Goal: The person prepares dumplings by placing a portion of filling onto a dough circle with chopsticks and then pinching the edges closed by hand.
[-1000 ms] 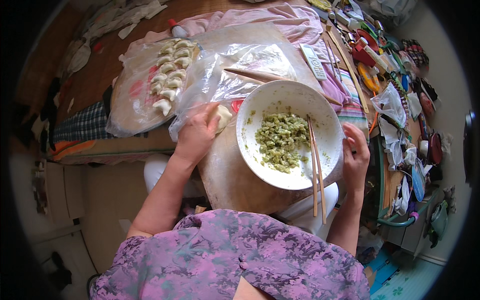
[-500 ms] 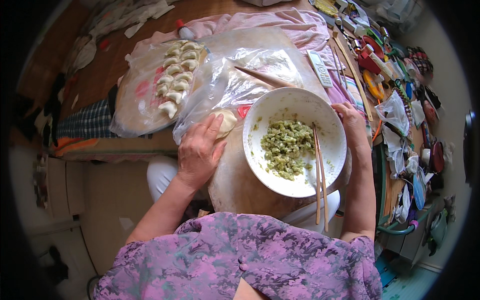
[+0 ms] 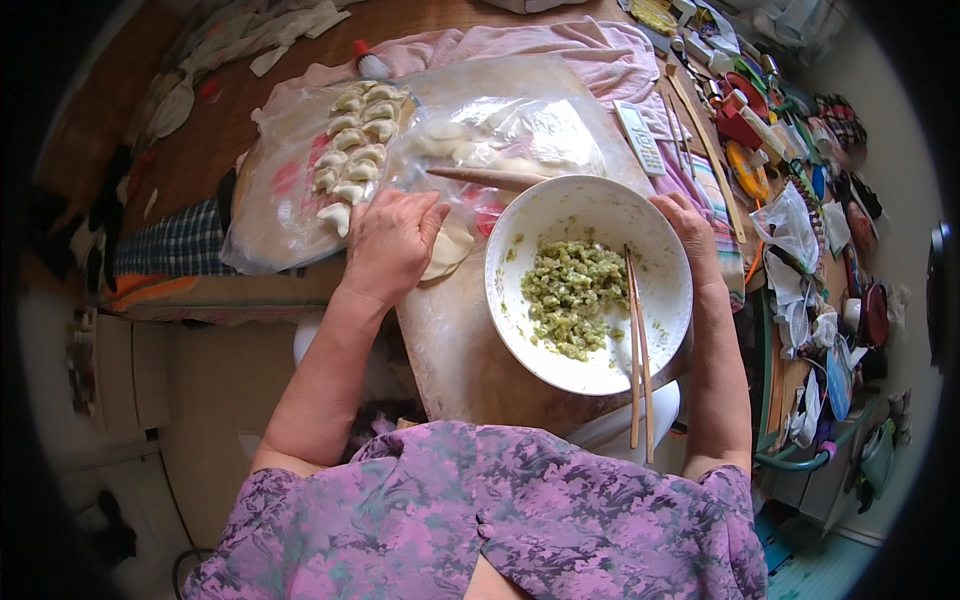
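My left hand (image 3: pixel 392 245) is closed at the near left edge of a clear plastic sheet (image 3: pixel 480 150), its fingers mostly hidden from above. Beside it, round dough wrappers (image 3: pixel 449 250) lie on the floured board (image 3: pixel 450 350). My right hand (image 3: pixel 690 235) grips the right rim of a white bowl (image 3: pixel 505 325), with the fingertips partly hidden. Chopped green filling (image 3: pixel 575 295) sits in the bowl, and a pair of chopsticks (image 3: pixel 640 350) leans over its near rim. Behind the bowl, a wooden rolling pin (image 3: pixel 485 178) rests on the plastic, its tip pointing left.
Folded dumplings (image 3: pixel 350 150) stand in two rows on a plastic-covered board at the left. Beyond the bowl lie a white remote control (image 3: pixel 640 138), a long wooden stick (image 3: pixel 708 150) and a pink towel (image 3: pixel 600 50). Assorted clutter (image 3: pixel 780 150) crowds the right side.
My left hand has moved off the wrappers, up and away to the plastic's edge. The plastic has shifted back, and the rolling pin's tip has swung nearer and left. My right hand has shifted slightly along the rim.
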Demonstrator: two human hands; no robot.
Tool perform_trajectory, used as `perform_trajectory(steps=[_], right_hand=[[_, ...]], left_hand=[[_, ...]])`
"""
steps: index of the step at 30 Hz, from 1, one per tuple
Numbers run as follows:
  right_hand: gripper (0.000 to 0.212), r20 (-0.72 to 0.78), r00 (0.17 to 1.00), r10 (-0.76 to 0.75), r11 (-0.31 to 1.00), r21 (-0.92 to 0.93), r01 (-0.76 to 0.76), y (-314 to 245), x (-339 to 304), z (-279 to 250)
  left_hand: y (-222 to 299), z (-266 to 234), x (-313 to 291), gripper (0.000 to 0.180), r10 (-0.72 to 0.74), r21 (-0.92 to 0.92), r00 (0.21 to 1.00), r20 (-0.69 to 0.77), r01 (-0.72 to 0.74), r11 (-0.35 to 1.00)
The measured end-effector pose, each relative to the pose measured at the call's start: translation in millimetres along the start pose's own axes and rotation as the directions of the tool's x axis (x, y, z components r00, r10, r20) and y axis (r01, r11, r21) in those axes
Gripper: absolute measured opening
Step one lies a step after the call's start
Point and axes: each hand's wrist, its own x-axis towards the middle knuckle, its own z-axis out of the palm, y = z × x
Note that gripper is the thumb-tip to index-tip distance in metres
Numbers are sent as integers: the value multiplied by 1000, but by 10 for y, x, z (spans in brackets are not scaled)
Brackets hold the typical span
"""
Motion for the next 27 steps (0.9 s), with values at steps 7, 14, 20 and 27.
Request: perform_trajectory(steps=[7,14,20,27], right_hand=[[28,35,998,-51,998,-36,53,-205,-1,-163],[35,-91,996,16,999,51,-11,-133,-124,-145],[34,-279,951,132,973,221,-70,-336,-687,-293],[35,-289,904,313,911,360,-201,-560,-1409,-322]], left_hand=[[-96,272,-29,37,119,163,975,-185,-89,983],[-7,191,-203,28,136,-81,903,-407,-185,979],[-15,52,-480,35,199,-25,951,-237,-211,977],[33,132,-445,50,65,92,994,-86,-57,994]])
